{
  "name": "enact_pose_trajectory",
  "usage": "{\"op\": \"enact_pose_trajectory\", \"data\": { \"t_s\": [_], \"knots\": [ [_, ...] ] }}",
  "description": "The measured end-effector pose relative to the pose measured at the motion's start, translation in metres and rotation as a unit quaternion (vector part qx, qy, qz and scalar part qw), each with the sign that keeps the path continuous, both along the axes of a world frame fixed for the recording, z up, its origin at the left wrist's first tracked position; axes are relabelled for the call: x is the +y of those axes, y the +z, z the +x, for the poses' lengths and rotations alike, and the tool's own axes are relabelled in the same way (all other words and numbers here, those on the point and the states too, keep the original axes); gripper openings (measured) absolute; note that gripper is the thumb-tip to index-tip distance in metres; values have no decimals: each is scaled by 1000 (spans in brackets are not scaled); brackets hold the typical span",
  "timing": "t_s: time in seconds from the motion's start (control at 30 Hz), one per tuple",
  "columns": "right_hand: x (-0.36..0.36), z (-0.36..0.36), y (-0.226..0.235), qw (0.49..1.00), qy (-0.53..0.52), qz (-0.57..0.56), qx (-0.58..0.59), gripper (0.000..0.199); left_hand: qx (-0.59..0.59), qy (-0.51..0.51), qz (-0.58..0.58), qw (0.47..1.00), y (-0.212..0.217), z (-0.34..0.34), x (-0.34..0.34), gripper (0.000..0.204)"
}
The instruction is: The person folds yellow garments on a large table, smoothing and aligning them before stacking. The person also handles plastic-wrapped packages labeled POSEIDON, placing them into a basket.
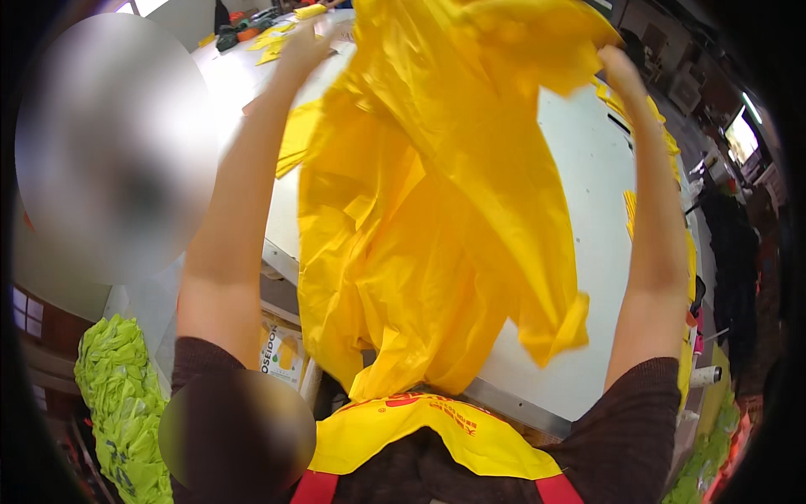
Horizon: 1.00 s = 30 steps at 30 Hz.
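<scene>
Hands raised: left hand [304, 44] and right hand [620, 69] each pinch a top edge of the yellow plastic garment [437, 210], hanging above the white tabletop [588, 168].

Head cam looks down, close over raised arms, toward white table [588, 193].

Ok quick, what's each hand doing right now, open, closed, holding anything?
Left hand: raised, gripping the top edge of the yellow plastic sheet.
Right hand: raised, closed on the same sheet's other top edge.
</scene>
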State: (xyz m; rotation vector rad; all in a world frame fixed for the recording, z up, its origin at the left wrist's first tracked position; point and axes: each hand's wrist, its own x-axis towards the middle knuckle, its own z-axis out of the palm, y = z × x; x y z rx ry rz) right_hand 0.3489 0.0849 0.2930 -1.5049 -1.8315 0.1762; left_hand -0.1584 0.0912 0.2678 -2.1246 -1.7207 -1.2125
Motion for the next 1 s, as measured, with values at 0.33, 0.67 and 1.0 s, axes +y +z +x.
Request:
{"op": "enact_pose_trajectory", "data": {
  "t_s": [0.33,0.67,1.0],
  "knots": [
    [-333,-52,-411,920,-233,-206,239,57,109,71,-339,932,-370,33,-232,75],
    [-251,-151,-405,946,-154,-278,62,65,136,79,-340,927,-385,112,-156,70],
    [-303,91,-324,882,-301,-324,163,30,122,-184,-339,915,-345,102,-150,75]
  ]
}}
